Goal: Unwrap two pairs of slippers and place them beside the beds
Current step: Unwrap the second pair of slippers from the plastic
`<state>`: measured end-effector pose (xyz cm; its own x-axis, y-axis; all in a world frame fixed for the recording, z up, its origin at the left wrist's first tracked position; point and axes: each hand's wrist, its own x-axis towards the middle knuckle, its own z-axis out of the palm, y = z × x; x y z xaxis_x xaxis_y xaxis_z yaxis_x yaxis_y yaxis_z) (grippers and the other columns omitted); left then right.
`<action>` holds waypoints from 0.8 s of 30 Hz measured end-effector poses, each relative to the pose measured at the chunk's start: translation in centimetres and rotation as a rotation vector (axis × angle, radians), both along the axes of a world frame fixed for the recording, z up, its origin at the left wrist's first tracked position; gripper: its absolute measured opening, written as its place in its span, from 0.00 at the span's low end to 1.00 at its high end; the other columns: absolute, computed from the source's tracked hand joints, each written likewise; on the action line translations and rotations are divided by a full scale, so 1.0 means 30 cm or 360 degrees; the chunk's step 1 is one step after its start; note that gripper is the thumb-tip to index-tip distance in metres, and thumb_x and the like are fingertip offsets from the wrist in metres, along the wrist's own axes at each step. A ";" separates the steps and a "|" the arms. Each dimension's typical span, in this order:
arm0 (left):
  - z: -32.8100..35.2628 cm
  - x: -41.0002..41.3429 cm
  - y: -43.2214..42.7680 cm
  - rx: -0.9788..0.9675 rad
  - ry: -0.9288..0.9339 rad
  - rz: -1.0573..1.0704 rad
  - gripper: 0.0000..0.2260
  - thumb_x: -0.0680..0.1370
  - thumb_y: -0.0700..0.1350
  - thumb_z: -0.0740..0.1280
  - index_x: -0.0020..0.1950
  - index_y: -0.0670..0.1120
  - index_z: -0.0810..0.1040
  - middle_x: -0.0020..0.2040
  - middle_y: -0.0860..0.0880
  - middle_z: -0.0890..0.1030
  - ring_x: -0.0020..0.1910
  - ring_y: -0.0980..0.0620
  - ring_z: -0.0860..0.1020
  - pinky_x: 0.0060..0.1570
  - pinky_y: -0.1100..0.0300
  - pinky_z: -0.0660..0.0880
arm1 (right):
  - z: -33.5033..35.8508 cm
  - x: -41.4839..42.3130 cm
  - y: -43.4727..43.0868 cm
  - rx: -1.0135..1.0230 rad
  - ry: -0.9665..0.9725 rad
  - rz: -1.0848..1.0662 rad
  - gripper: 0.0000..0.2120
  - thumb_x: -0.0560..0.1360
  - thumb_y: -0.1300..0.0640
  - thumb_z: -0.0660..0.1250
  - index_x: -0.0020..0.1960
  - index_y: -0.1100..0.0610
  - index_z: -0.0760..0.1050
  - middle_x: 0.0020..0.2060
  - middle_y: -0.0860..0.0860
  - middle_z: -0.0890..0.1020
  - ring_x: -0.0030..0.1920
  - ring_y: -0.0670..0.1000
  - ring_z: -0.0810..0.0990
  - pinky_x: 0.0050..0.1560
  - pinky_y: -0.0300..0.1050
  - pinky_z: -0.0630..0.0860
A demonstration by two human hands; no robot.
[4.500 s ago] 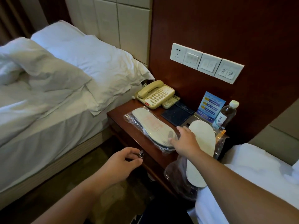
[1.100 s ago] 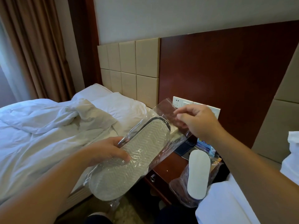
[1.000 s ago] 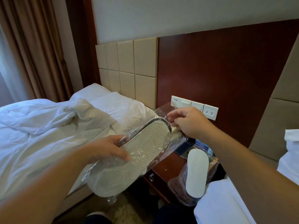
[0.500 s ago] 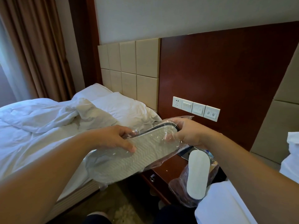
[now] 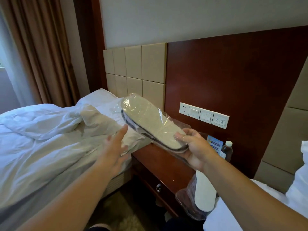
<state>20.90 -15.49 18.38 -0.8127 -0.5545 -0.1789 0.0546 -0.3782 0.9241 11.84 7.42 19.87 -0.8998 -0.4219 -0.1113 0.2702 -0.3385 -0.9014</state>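
Note:
A pair of white slippers sealed in clear plastic (image 5: 150,120) is held up in the air over the bedside table, sole side facing me. My right hand (image 5: 195,149) grips its near end, thumb on the sole. My left hand (image 5: 116,147) is off the pack, fingers spread, just below its left edge. A second wrapped pair of slippers (image 5: 202,194) leans against the right end of the wooden bedside table (image 5: 160,165), partly behind my right forearm.
The left bed (image 5: 50,139) with rumpled white duvet and pillows lies beside the table. The right bed's (image 5: 233,214) white bedding shows at the lower right. A water bottle (image 5: 227,150), a blue card and wall switches (image 5: 204,115) sit behind the table. Curtains hang at the left.
The pack has been turned and now points up to the left. My left hand has let go of it, and my right hand has shifted to hold its near end alone.

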 end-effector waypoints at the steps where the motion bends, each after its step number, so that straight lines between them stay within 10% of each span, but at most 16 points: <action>1: -0.006 -0.002 0.011 0.0228 0.0046 -0.0204 0.53 0.55 0.64 0.81 0.75 0.55 0.62 0.68 0.43 0.72 0.60 0.44 0.78 0.57 0.44 0.76 | -0.009 0.010 -0.013 -0.0014 -0.0013 0.0029 0.17 0.72 0.69 0.70 0.54 0.54 0.70 0.54 0.61 0.81 0.42 0.59 0.86 0.38 0.58 0.82; 6: -0.020 -0.053 0.049 0.0349 0.0245 -0.0243 0.31 0.64 0.51 0.79 0.65 0.44 0.77 0.44 0.47 0.87 0.38 0.50 0.85 0.34 0.55 0.81 | -0.046 0.049 -0.034 0.0147 0.0133 0.0239 0.21 0.70 0.65 0.73 0.59 0.48 0.77 0.53 0.57 0.84 0.47 0.59 0.86 0.38 0.56 0.82; 11: -0.020 -0.077 0.023 0.0353 0.0293 -0.0095 0.21 0.73 0.47 0.74 0.65 0.44 0.78 0.45 0.47 0.86 0.41 0.49 0.85 0.35 0.53 0.81 | -0.046 0.055 -0.011 0.0063 0.0100 0.0459 0.18 0.75 0.48 0.67 0.65 0.46 0.75 0.58 0.58 0.83 0.57 0.64 0.82 0.56 0.63 0.78; 17: -0.012 -0.072 0.037 0.0342 0.0336 -0.0188 0.29 0.67 0.47 0.77 0.67 0.43 0.75 0.47 0.45 0.87 0.42 0.48 0.86 0.35 0.52 0.81 | -0.058 0.043 -0.014 0.0025 0.0299 0.0457 0.24 0.73 0.70 0.69 0.62 0.47 0.80 0.50 0.46 0.86 0.51 0.55 0.85 0.46 0.53 0.83; 24: 0.038 -0.056 -0.019 0.0329 0.0339 0.0117 0.26 0.72 0.46 0.77 0.66 0.45 0.73 0.52 0.45 0.85 0.39 0.48 0.86 0.32 0.54 0.81 | -0.056 0.028 0.018 0.0066 0.0324 0.0509 0.29 0.72 0.71 0.70 0.66 0.47 0.76 0.52 0.51 0.86 0.54 0.58 0.84 0.45 0.51 0.82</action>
<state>19.21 -16.05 19.52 -0.8030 -0.5829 -0.1241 0.2729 -0.5448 0.7929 12.69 7.96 18.19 -0.7289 -0.6838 0.0332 0.1702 -0.2279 -0.9587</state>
